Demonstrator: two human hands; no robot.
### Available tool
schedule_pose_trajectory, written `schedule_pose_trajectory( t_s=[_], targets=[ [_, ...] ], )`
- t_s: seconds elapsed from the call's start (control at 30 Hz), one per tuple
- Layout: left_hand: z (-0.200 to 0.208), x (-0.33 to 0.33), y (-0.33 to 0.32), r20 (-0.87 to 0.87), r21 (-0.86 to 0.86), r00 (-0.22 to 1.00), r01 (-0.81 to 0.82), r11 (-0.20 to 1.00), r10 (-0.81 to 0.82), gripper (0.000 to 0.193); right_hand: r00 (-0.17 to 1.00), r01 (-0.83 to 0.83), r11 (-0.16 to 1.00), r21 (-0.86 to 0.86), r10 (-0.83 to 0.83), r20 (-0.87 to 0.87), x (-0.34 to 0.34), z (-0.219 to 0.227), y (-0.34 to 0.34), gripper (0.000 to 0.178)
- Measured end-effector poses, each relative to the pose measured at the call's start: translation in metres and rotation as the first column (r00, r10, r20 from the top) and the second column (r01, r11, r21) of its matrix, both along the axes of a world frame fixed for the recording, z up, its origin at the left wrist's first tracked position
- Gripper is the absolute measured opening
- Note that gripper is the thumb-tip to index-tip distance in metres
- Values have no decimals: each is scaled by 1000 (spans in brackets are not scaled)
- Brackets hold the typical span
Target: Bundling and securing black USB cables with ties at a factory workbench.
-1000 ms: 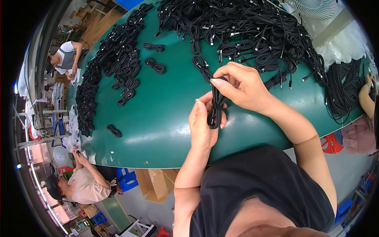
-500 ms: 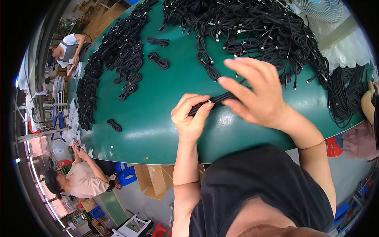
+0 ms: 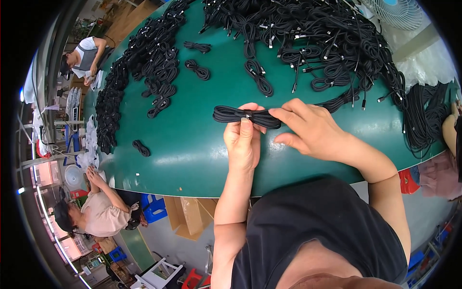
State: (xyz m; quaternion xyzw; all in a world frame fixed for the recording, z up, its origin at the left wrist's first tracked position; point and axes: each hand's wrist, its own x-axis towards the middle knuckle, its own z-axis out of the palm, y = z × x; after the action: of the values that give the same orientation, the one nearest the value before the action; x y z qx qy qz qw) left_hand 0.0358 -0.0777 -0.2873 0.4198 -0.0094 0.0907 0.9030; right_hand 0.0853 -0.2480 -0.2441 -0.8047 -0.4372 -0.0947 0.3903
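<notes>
A coiled black cable (image 3: 224, 114), folded into a flat bundle and cinched around its middle, lies across the fingers of my left hand (image 3: 243, 144). The left thumb presses on its middle, where a small shiny metal bit shows. My right hand (image 3: 315, 129) is at the bundle's right end, thumb and forefinger spread apart. Its forefinger tip meets or nearly meets the loops; I cannot tell which. Beyond my hands a coiled cable bundle (image 3: 259, 77) lies on the green table (image 3: 192, 154), and another cable (image 3: 339, 100) extends behind my right hand.
A big heap of black cables (image 3: 332, 43) covers the far right, and rows of bundles (image 3: 161, 67) line the left. Long cables (image 3: 423, 120) hang over the right edge. A fan (image 3: 394, 12) stands far right. Two people (image 3: 103, 212) work at left; another person's arm (image 3: 451, 130) shows at right.
The cable bundle has turned level and come into fuller view in my left hand, which rose slightly. My right hand has lowered from above to the bundle's right end.
</notes>
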Motion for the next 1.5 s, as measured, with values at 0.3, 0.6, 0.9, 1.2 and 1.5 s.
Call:
schedule_pose_trajectory(
  t_s=[0.3, 0.6, 0.9, 1.2, 1.5],
  targets=[
    [-3, -14, 0, -52, 128, 988, 152, 980, -147, 40, 996, -88, 991, -98, 84, -44, -2, -4, -8, 12],
    [0, -12, 5, 20, 131, 994, 108, 985, -112, 38, 996, -85, 992, -96, 83, -25, -6, -1, -7, 13],
    [1, -16, 6, 74, 239, 986, 126, 963, -148, 37, 852, -229, 973, 5, 203, -483, 3, 5, -16, 9],
    [-8, -15, -4, 56, 306, 977, 179, 935, -206, 35, 987, 11, 1000, -25, -6, 161, -12, 1, -2, 17],
    [-10, -15, -11, -61, 247, 977, 214, 945, -205, 38, 998, 2, 997, 71, -6, 57, -12, -2, 2, 17]
  ],
)
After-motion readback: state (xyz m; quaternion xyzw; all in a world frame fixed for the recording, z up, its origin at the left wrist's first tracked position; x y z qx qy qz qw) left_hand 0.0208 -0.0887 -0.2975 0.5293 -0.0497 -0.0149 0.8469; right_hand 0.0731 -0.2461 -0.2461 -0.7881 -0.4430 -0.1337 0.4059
